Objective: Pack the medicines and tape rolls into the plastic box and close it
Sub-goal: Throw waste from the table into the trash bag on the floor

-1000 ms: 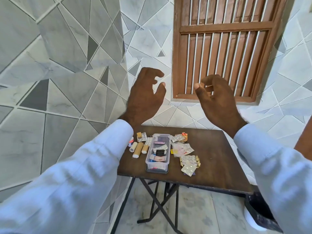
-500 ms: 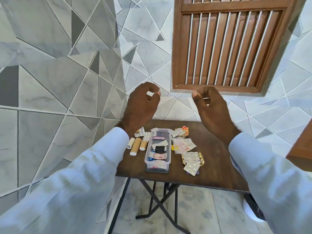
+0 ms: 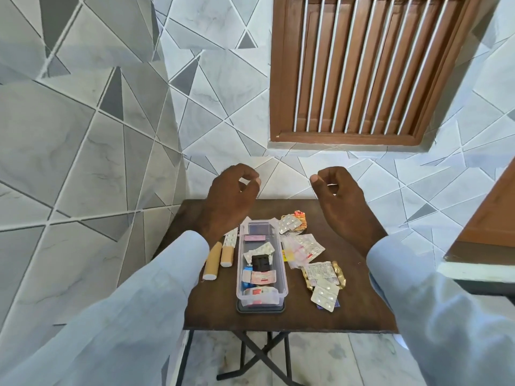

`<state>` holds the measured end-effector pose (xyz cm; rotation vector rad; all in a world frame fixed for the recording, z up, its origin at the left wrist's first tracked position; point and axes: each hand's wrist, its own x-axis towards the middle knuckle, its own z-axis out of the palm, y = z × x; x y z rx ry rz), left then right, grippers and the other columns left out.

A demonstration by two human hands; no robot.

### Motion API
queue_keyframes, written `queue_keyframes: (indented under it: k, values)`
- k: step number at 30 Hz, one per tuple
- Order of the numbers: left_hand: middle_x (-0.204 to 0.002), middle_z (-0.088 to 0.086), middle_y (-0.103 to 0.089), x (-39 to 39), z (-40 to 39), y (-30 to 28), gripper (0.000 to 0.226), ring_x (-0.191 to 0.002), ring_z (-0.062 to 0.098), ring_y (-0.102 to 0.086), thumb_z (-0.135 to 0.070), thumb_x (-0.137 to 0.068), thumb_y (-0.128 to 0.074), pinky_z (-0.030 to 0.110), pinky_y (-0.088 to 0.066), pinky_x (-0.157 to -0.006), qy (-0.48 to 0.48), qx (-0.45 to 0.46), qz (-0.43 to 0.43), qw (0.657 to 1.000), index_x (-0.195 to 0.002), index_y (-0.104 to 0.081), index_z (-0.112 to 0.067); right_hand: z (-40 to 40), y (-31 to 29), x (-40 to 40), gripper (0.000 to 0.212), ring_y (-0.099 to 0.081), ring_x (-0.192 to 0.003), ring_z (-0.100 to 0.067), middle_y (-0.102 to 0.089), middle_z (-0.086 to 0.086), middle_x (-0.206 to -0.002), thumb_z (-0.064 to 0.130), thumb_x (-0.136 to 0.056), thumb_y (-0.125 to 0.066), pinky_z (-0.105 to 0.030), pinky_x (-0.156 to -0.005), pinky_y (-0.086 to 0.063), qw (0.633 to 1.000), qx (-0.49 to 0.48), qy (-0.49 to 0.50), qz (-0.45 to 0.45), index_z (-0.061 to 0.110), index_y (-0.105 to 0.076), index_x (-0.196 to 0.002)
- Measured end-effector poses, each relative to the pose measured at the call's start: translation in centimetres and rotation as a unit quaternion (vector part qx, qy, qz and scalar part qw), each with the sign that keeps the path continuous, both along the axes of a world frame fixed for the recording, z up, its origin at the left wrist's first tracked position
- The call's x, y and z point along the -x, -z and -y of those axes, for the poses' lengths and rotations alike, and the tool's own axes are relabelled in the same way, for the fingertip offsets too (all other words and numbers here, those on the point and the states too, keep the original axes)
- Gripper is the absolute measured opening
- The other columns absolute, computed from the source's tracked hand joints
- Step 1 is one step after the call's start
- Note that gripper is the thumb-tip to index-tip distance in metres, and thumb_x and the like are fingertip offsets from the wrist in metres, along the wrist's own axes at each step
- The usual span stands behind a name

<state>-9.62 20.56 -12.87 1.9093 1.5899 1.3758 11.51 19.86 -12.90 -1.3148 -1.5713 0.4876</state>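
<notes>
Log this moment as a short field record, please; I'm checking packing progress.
box: clear plastic box, open, partly filled with medicines
left of box: two tape rolls on the table
right of box: loose blister strips
left hand: raised, holds nothing
right hand: raised, holds nothing
lid: not on box

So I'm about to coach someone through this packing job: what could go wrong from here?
The plastic box already looks fairly full, so the tape rolls and loose blister packs may not fit flat and could stop it closing. The dark piece under the box, possibly its lid, would need the loaded box lifted. Both the left hand and right hand hold nothing yet.
</notes>
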Motion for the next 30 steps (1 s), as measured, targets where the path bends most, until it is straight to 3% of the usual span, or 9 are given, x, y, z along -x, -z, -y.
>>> queue_keyframes:
  k: [4,8,12,16,20,23,25,28,30]
  values:
    - [-0.097,-0.014,-0.059,-1.2,-3.0,1.9,0.016,-0.078,0.001,-0.055,-0.033,-0.095,-0.054,0.016,-0.039,-0.062,0.007,0.053,-0.038,0.998,-0.106,-0.062,-0.025,-2.7,1.2,-0.9,0.028,-0.056,-0.092,-0.013,-0.061,-0.001,-0.110,0.038,-0.097,-0.054,-0.005,-0.064,-0.037,0.999,0.044,0.011,0.021,0.016,-0.055,-0.115]
    - [-0.097,-0.006,-0.065,-3.7,-7.5,4.8,0.013,-0.088,0.013,-0.061,-0.029,-0.094,-0.057,0.027,-0.051,-0.078,0.012,0.081,-0.033,0.996,-0.102,-0.064,-0.022,-6.0,2.7,-3.1,0.030,-0.046,-0.079,-0.010,-0.058,-0.003,-0.102,0.026,-0.095,-0.059,0.007,-0.057,-0.031,0.995,0.070,0.005,0.072,0.009,-0.057,-0.120]
    - [-0.096,0.000,-0.069,-6.5,-11.7,10.1,0.014,-0.087,0.020,-0.064,-0.027,-0.092,-0.057,0.040,-0.057,-0.079,-0.006,0.150,-0.048,0.987,-0.098,-0.067,-0.020,-11.4,8.0,-5.2,0.028,-0.051,-0.084,-0.011,-0.064,-0.003,-0.106,0.028,-0.090,-0.067,0.000,-0.059,-0.034,0.987,0.103,-0.006,0.125,0.013,-0.059,-0.112]
    - [-0.108,-0.003,-0.068,-9.5,-14.5,15.8,0.018,-0.106,0.019,-0.057,-0.029,-0.089,-0.058,0.037,-0.045,-0.094,-0.036,0.183,-0.187,0.965,-0.102,-0.070,-0.026,-16.8,14.6,-7.4,0.028,-0.056,-0.089,-0.011,-0.059,0.003,-0.104,0.026,-0.086,-0.070,-0.013,-0.063,-0.034,0.976,0.159,-0.041,0.145,0.018,-0.058,-0.110]
    - [-0.124,-0.002,-0.060,-12.0,-15.8,21.1,0.030,-0.119,0.023,-0.046,-0.045,-0.088,-0.052,0.043,-0.035,-0.098,-0.051,0.243,-0.397,0.883,-0.112,-0.062,-0.030,-19.0,19.9,-9.3,0.036,-0.058,-0.105,-0.013,-0.057,0.009,-0.118,0.031,-0.088,-0.067,-0.025,-0.085,-0.045,0.949,0.230,-0.117,0.180,0.027,-0.055,-0.122]
    - [-0.149,0.001,-0.038,-13.1,-15.9,23.9,0.046,-0.143,0.033,-0.020,-0.051,-0.085,-0.056,0.057,-0.015,-0.115,-0.054,0.299,-0.442,0.844,-0.125,-0.053,-0.030,-20.2,23.1,-9.9,0.043,-0.053,-0.119,-0.016,-0.054,0.007,-0.133,0.030,-0.088,-0.065,-0.030,-0.099,-0.044,0.921,0.269,-0.160,0.230,0.025,-0.052,-0.129]
    - [-0.158,0.003,-0.023,-13.7,-16.2,24.3,0.051,-0.148,0.036,-0.004,-0.047,-0.089,-0.057,0.059,0.002,-0.115,-0.048,0.295,-0.481,0.824,-0.135,-0.049,-0.025,-20.9,24.6,-10.1,0.046,-0.048,-0.125,-0.017,-0.052,0.005,-0.136,0.029,-0.087,-0.065,-0.031,-0.105,-0.041,0.908,0.281,-0.185,0.248,0.024,-0.052,-0.131]
    - [-0.163,0.006,0.003,-14.5,-16.7,24.2,0.057,-0.144,0.040,0.021,-0.046,-0.095,-0.051,0.059,0.017,-0.109,-0.084,0.307,-0.513,0.797,-0.146,-0.034,-0.028,-21.8,26.4,-9.9,0.054,-0.046,-0.128,-0.020,-0.052,0.004,-0.136,0.037,-0.081,-0.066,-0.033,-0.107,-0.039,0.892,0.284,-0.219,0.275,0.025,-0.051,-0.131]
    - [-0.161,0.006,0.018,-14.8,-17.1,24.6,0.063,-0.127,0.039,0.046,-0.050,-0.096,-0.046,0.059,0.030,-0.099,-0.104,0.325,-0.513,0.788,-0.150,-0.022,-0.030,-22.2,27.1,-9.2,0.061,-0.044,-0.128,-0.023,-0.050,0.004,-0.136,0.044,-0.077,-0.066,-0.037,-0.105,-0.039,0.879,0.271,-0.239,0.312,0.027,-0.049,-0.133]
